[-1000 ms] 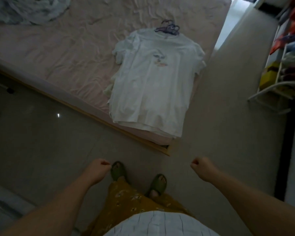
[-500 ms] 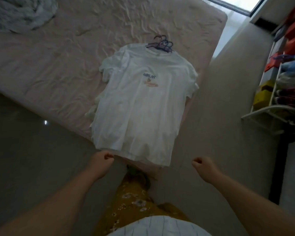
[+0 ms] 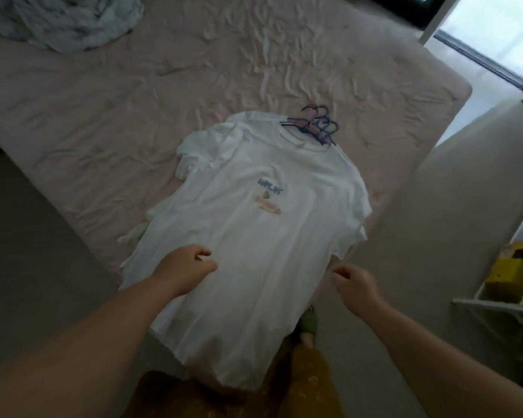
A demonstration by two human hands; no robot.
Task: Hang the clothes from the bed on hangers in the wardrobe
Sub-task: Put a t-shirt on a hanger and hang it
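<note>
A white T-shirt (image 3: 254, 251) with a small blue and pink print lies flat on top of a stack of white clothes at the near corner of the bed (image 3: 133, 116), its hem hanging over the edge. Several blue and pink hangers (image 3: 316, 125) lie at its collar. My left hand (image 3: 184, 268) hovers over the shirt's lower left part, fingers loosely curled and holding nothing. My right hand (image 3: 355, 282) is just off the shirt's right edge, also loosely curled and empty. Whether either hand touches the cloth is unclear.
A crumpled pale blue blanket (image 3: 61, 19) sits at the bed's far left. A white shelf rack (image 3: 501, 300) with yellow items stands on the right across a strip of floor. A window (image 3: 495, 31) is at the top right. My feet are below the bed corner.
I have stepped up to the bed, and the shirt now fills the middle of the view. Both hands have moved forward from over the floor to the shirt and loosened from fists.
</note>
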